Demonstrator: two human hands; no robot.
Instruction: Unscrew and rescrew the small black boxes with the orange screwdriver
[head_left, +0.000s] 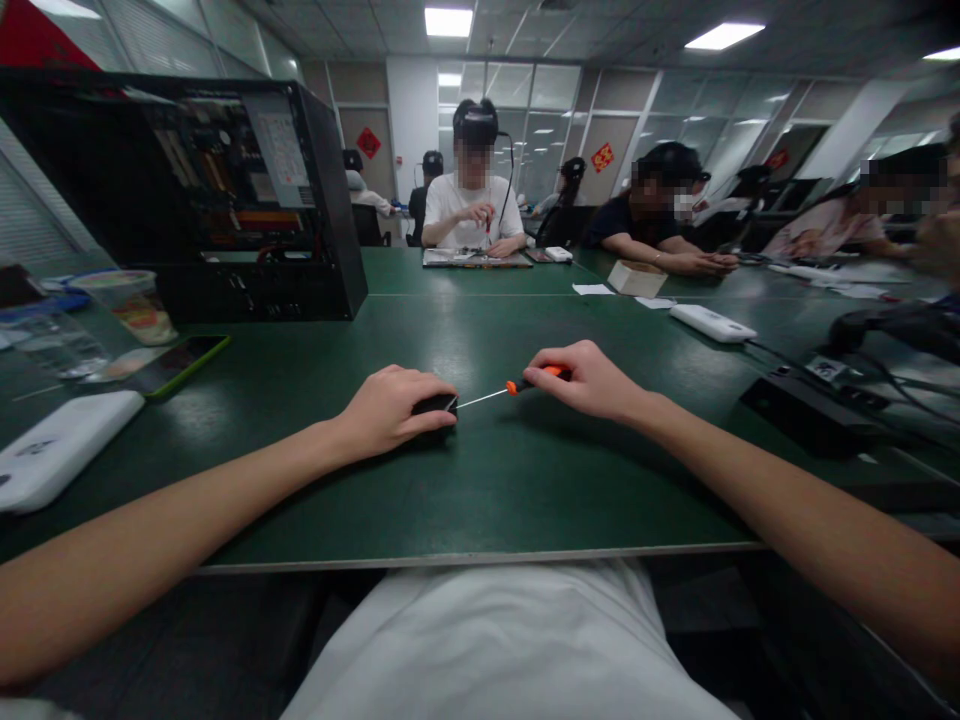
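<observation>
My left hand (386,408) is closed around a small black object (433,404), low over the green table (360,510); most of that object is hidden by the fingers, so its kind is unclear. In my right hand (585,378) is a screwdriver (512,387) with an orange and black handle, gripped between thumb and fingers. Its thin metal shaft points left, and the tip meets or nearly meets the right end of the black object.
An open black computer case (330,200) stands back left. A green-edged phone (187,365), a plastic cup (142,305) and a white device (67,445) are on the left. On the right lie a white power bank (712,323), a small box (636,278) and cables. Other people sit opposite.
</observation>
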